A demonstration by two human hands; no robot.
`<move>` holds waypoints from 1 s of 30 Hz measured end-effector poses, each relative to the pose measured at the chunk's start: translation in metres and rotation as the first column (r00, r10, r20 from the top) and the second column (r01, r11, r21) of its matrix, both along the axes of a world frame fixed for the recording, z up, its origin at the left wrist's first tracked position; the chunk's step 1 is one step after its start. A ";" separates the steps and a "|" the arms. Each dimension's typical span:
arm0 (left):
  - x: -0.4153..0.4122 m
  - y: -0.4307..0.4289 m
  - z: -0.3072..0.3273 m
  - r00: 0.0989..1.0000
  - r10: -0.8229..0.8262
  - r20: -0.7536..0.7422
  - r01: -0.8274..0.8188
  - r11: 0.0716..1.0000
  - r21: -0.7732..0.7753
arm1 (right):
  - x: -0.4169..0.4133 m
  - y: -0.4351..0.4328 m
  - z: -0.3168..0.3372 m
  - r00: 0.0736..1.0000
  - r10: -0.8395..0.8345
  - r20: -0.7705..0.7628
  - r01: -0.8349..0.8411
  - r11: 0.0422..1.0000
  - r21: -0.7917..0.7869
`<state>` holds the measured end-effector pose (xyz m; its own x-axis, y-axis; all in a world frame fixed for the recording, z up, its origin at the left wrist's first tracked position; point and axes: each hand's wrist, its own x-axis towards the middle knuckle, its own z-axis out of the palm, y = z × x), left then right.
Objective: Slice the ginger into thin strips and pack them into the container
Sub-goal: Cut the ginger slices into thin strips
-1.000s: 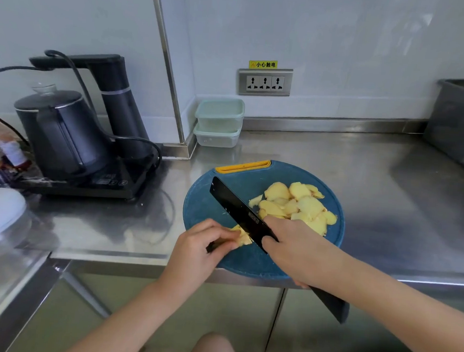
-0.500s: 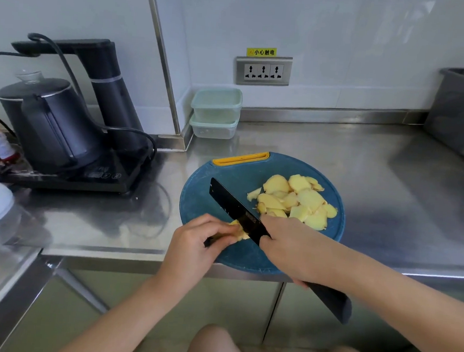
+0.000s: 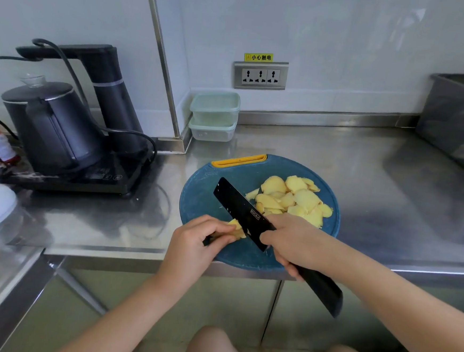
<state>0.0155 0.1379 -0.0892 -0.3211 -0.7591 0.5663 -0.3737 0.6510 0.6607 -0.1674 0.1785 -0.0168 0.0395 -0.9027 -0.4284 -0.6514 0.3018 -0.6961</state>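
Grip, head view: left hand [image 3: 195, 245] pinches ginger stub [image 3: 236, 229] on blue board [image 3: 204, 198]; right hand [image 3: 295, 242] wraps black knife [image 3: 239, 209], blade against stub. Little shifts over last second; slice pile [image 3: 292, 200] no bigger. Likely still slicing; strips uncut, stacked containers [image 3: 215, 113] wait by wall.

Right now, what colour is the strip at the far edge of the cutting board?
The strip is orange-yellow, on a blue board; head view.

Black kettle [image 3: 54, 123] on its base [image 3: 86, 177], wall socket [image 3: 260, 76], yellow warning sticker [image 3: 258, 57], grey bin [image 3: 459, 132]
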 end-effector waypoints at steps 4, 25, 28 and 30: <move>-0.001 0.000 0.001 1.000 -0.008 -0.001 0.008 1.000 0.014 | -0.001 0.003 0.010 0.998 0.034 -0.057 -0.040 0.993 -0.107; -0.001 -0.006 -0.001 1.000 -0.009 0.024 0.010 0.999 -0.048 | 0.013 0.007 -0.002 0.921 0.156 -0.358 -0.239 0.950 -0.202; 0.000 -0.007 -0.003 1.000 -0.014 0.015 0.015 0.998 -0.058 | 0.016 0.004 -0.011 0.922 0.147 -0.358 -0.231 0.951 -0.204; 0.000 -0.007 -0.003 1.000 -0.012 0.012 0.013 0.998 -0.058 | 0.017 0.000 -0.014 0.923 0.144 -0.358 -0.224 0.955 -0.194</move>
